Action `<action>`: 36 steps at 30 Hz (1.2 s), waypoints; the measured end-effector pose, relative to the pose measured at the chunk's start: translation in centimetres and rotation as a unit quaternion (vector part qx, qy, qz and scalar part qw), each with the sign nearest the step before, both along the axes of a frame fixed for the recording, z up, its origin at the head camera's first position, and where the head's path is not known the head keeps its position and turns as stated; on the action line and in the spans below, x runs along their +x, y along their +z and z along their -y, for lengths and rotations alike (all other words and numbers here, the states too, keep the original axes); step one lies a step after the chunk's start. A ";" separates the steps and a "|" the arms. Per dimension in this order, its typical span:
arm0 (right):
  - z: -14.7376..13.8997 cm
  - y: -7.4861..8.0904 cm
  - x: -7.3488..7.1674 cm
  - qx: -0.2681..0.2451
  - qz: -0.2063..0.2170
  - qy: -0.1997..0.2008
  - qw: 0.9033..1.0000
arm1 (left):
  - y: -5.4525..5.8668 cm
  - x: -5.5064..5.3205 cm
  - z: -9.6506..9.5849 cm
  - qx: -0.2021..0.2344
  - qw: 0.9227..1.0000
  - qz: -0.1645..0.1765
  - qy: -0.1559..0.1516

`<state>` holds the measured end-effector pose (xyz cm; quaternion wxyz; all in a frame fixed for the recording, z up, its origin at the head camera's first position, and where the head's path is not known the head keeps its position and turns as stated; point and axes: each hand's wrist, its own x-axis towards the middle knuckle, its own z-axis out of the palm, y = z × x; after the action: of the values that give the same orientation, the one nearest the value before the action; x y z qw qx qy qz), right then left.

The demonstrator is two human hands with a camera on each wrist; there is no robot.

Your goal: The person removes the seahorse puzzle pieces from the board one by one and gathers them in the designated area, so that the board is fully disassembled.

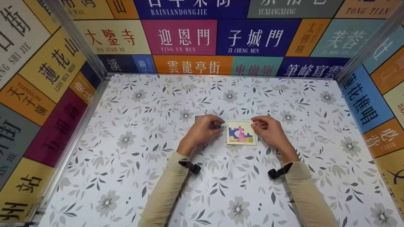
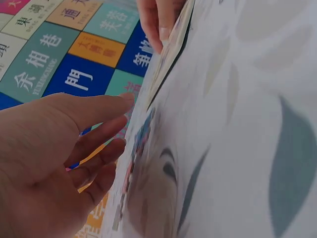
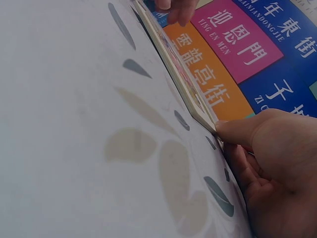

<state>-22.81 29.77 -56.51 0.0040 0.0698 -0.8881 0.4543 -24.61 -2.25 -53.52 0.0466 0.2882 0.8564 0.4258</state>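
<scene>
One puzzle tray [image 1: 233,124] lies flat on the surface [image 1: 236,179], its right edge pinched by the right hand [image 1: 271,130]. The left hand [image 1: 203,128], fingers relaxed, is beside loose pieces [image 2: 143,129], too blurred to count, which the head view mostly hides.

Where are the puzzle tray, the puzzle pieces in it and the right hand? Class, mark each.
Puzzle tray [image 1: 241,143]: head view, lower rim.
Puzzle pieces [image 1: 242,135]: head view, pink part.
Right hand [image 1: 270,130]: head view, back of hand.
</scene>
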 end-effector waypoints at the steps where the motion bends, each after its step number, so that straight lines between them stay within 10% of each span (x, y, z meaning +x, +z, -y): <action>1: 0.0 0.0 0.0 0.000 0.001 0.000 1.000 | 0.0 0.0 -0.4 0.004 1.000 -0.002 -0.006; 18: 0.0 -0.1 -0.2 -0.001 0.003 -0.003 1.000 | -0.7 1.0 -5.7 -0.082 0.994 -0.020 -0.071; 36: -0.1 0.0 -0.2 0.002 0.004 0.002 1.000 | -0.2 1.9 -6.8 -0.118 0.991 -0.019 -0.060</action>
<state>-23.02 29.87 -56.51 -0.0004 0.0701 -0.8890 0.4524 -22.73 4.59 -53.74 0.0894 0.3395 0.8827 0.3124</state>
